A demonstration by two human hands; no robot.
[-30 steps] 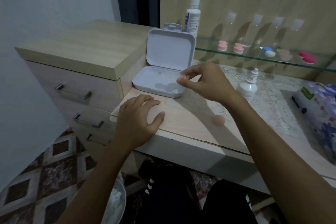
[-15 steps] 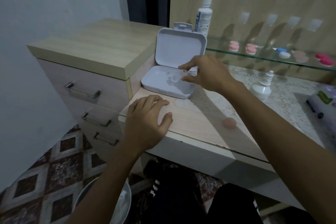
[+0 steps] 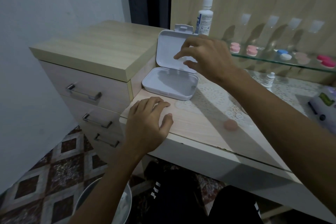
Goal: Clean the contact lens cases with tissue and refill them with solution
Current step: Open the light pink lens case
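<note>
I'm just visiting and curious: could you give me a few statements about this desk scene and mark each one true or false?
1. The white box stands open. True.
2. The left hand holds a tissue. False: it rests flat on the desk, holding nothing.
3. The tall solution bottle stands behind the box. True.
4. The right hand grips that bottle. False: it is above the open box.
5. Pink lens cases sit on the glass shelf. True.

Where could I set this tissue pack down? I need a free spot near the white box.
Bare patches: the drawer unit's top, left of the white box; the desk strip between the left hand and the pink cap. The glass shelf is crowded with lens cases.
</note>
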